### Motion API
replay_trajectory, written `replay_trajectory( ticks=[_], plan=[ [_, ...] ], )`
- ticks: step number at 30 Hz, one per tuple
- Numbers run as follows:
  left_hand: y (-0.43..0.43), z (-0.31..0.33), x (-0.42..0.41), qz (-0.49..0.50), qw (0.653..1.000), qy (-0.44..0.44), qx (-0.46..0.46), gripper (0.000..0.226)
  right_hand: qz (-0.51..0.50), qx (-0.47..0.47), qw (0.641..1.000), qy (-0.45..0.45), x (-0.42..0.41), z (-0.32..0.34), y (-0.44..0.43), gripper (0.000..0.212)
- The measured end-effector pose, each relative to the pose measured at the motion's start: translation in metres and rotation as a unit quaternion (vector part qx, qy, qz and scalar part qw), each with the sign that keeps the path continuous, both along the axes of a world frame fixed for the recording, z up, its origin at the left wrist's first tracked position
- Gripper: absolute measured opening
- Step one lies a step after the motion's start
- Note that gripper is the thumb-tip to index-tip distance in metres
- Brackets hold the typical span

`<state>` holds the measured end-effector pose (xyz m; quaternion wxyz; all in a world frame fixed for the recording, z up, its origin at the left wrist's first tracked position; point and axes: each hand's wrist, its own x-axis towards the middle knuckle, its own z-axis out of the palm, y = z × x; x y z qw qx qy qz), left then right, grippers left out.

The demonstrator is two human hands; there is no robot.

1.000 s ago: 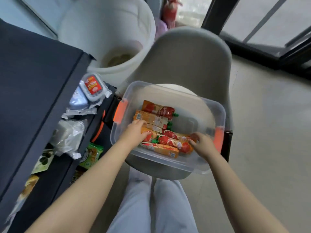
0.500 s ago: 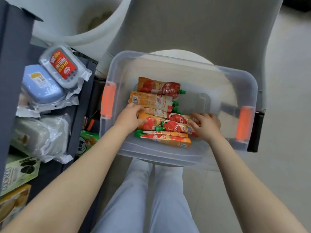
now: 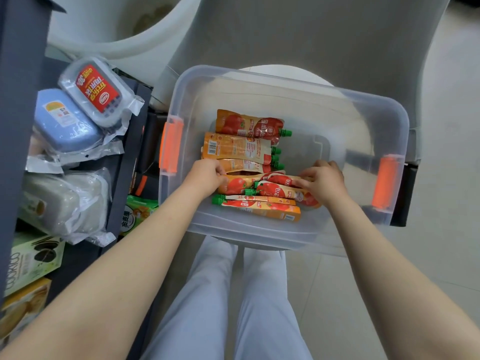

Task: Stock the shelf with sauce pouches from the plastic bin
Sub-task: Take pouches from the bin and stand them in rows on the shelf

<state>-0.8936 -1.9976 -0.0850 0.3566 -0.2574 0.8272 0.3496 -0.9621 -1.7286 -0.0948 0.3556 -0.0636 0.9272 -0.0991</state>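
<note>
one clear plastic bin [image 3: 306, 81] with two orange latches [image 3: 171, 148] sits on a pale chair [image 3: 311, 35] just beyond the person's knees. inside it lie about seven sauce pouches [image 3: 249, 124] in orange and red with green caps, side by side in a row running from 12 toward 6 o'clock; the overlapping ones in the middle make the count uncertain. the dark shelf [image 3: 18, 74] stands at 9 o'clock, carrying three wrapped lunch boxes [image 3: 93, 89] and a few cartons below. against half a second ago the view sits slightly closer over the bin, the pouches lie as they did, and both hands have barely shifted. the left hand [image 3: 206, 178], fingers curled together, pinches the left end of a middle pouch. the right hand [image 3: 323, 181], fingers bent and slightly spread, presses on the right ends of the middle pouches; whether it truly grips one, i cannot tell.
</note>
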Motion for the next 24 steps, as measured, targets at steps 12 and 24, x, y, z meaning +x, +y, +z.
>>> replay_trajectory(
  ticks=[12,24],
  plan=[
    [0.0,0.017,-0.014,0.101,0.983,0.063,0.139,0.018,-0.247,-0.211,0.945,-0.014,0.002,0.024,0.014,0.019],
    [-0.002,0.046,-0.025,0.027,0.986,-0.035,0.163,0.025,-0.381,-0.363,0.85,-0.025,-0.002,0.052,0.005,0.011]
  ],
)
